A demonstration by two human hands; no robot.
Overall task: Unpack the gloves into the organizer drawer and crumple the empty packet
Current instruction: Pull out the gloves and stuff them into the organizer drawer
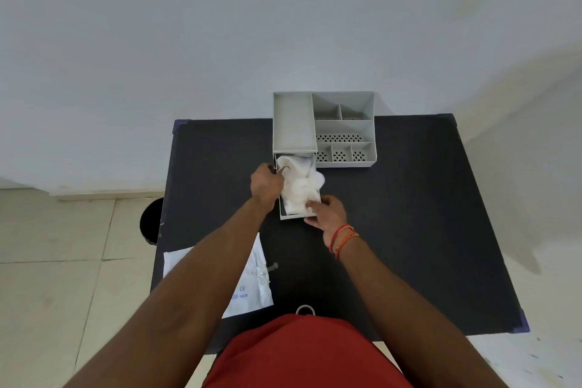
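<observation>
The fingers (278, 171) of the left hand (266, 186) are curling down into the far left corner of the open drawer (285, 214), pressing into the heap of thin white gloves (299, 189) there; whether they are pinching the material or only pushing it, I cannot tell. The fingers (311, 205) of the right hand (327, 214) are grasping the drawer's near right corner, with the thumb lying over the rim against the gloves and the other fingers tucked under the front edge.

The gloves are filling the drawer in a loose, puffy mound, bulging a little over its right wall. The drawer is standing pulled out toward the person from under the tall left section of a grey plastic organizer (324, 129). To the right of that section, the organizer is showing several open compartments with perforated floors.

Red and orange threads (341, 238) are circling the right wrist. Both bare forearms are reaching across a dark tabletop (409, 214). The glove packet (252, 287), white with blue print, is lying flat at the near left edge of the tabletop, partly hidden beneath the left forearm. A small metal ring (305, 309) is lying at the near edge, just beyond the person's red shirt (305, 356). On the tiled floor to the left, a dark round bin (152, 220) is peeking out beside the tabletop.
</observation>
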